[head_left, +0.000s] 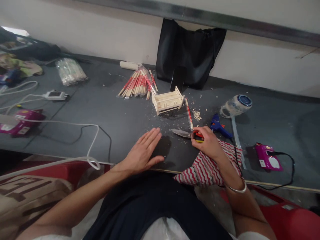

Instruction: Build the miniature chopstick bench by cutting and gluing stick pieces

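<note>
My left hand [143, 151] lies flat and open on the dark grey table [105, 110], fingers stretched forward, holding nothing. My right hand [208, 143] is closed on the red and yellow handles of a pair of scissors [186, 134], whose blades point left along the table. Just beyond the scissors lies a single wrapped chopstick [189, 114]. A small wooden model bed [167, 100] made of sticks stands behind it, with wood chips scattered around. A red and white striped cloth [207, 166] lies under my right wrist at the table edge.
A bundle of wrapped chopsticks [138, 83] lies behind the bed, a black bag [190, 53] against the wall. A blue glue gun [218, 126], a tape roll [236, 105] and a pink tool [267, 156] sit right. Another pink tool [21, 121], a charger [55, 95] and cables lie left.
</note>
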Motion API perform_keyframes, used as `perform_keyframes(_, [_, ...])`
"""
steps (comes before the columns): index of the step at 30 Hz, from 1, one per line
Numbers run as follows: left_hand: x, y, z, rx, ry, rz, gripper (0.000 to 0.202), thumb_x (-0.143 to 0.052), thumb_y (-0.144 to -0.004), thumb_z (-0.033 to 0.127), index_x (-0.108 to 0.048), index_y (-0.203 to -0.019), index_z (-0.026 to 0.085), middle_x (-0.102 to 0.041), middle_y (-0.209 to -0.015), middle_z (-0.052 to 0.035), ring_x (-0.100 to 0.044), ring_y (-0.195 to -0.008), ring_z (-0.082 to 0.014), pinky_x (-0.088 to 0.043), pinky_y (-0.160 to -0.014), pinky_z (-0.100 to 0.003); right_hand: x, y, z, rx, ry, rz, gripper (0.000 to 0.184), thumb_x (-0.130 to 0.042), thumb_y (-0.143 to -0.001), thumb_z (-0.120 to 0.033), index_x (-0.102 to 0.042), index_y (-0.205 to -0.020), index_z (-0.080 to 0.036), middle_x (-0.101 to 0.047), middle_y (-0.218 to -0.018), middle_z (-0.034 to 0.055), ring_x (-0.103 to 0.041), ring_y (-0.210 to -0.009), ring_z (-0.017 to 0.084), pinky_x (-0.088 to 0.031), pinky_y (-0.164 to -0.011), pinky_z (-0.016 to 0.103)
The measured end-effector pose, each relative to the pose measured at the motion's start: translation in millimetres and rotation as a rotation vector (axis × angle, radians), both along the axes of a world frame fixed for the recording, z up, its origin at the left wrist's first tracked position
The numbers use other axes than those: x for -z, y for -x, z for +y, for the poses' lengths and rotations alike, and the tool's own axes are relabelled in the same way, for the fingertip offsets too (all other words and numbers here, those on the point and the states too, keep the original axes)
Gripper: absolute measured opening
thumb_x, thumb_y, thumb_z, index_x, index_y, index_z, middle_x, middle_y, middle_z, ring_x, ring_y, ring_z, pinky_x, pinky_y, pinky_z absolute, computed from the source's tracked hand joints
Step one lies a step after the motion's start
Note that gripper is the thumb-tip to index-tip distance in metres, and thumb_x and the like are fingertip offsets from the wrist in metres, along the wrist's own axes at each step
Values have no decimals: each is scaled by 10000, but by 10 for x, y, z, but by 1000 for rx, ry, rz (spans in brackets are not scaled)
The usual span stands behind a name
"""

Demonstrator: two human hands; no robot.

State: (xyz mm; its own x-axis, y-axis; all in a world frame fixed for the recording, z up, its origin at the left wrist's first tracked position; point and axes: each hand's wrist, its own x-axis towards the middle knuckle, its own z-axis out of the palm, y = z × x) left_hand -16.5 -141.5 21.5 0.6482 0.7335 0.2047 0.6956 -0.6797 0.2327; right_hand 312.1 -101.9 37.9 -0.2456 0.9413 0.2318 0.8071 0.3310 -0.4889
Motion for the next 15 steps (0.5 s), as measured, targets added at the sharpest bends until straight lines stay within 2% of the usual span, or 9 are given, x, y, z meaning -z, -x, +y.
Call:
perform_keyframes(3, [128, -33, 8, -272, -7, 9, 839, -319, -1041, 664, -324, -1614, 52, -368, -1661, -254, -348, -1565, -356, -389, -1220, -524, 10, 13, 14, 64, -9, 14, 335, -672, -767, -305, -674, -1090, -218, -683, -951, 80, -668, -829, 257, -580, -825, 427])
perform_keyframes(5, [231, -92, -48, -276, -8, 49, 965, -311, -985, 770, -373, -1584, 15, -398, -1631, -292, -372, -1545, -396, -376, -1219, -550, 12, 19, 23, 73, -10, 17, 342, -678, -755, -305, -674, -1086, -219, -683, -942, 76, -664, -829, 258, -576, -816, 422])
perform_keyframes(7, [290, -193, -120, -189, -26, 81, 1074, -299, -932, 845, -388, -1569, -14, -374, -1635, -310, -348, -1557, -398, -334, -1247, -530, 13, 24, 32, 66, -7, 13, 336, -679, -752, -305, -676, -1078, -224, -685, -947, 74, -662, -834, 259, -572, -822, 422])
perform_keyframes(10, [270, -404, -189, -1, -72, 97, 1073, -270, -933, 846, -397, -1564, -13, -381, -1639, -289, -343, -1566, -358, -294, -1271, -461, 13, 26, 40, 62, -5, 6, 314, -671, -762, -304, -681, -1064, -219, -683, -950, 80, -664, -844, 264, -571, -840, 431])
perform_keyframes(13, [209, -548, -197, 223, -99, 106, 859, -269, -1028, 711, -428, -1563, 58, -443, -1626, -220, -373, -1559, -287, -263, -1281, -423, 9, 15, 42, 43, 9, -2, 283, -661, -778, -292, -686, -1049, -215, -675, -960, 85, -670, -856, 261, -573, -857, 430])
perform_keyframes(15, [195, -523, -190, 286, -108, 114, 776, -286, -1055, 656, -430, -1569, 93, -488, -1608, -180, -402, -1545, -252, -270, -1278, -396, 5, 1, 42, 20, 15, -13, 273, -663, -783, -283, -689, -1049, -225, -670, -964, 77, -670, -857, 254, -573, -861, 422])
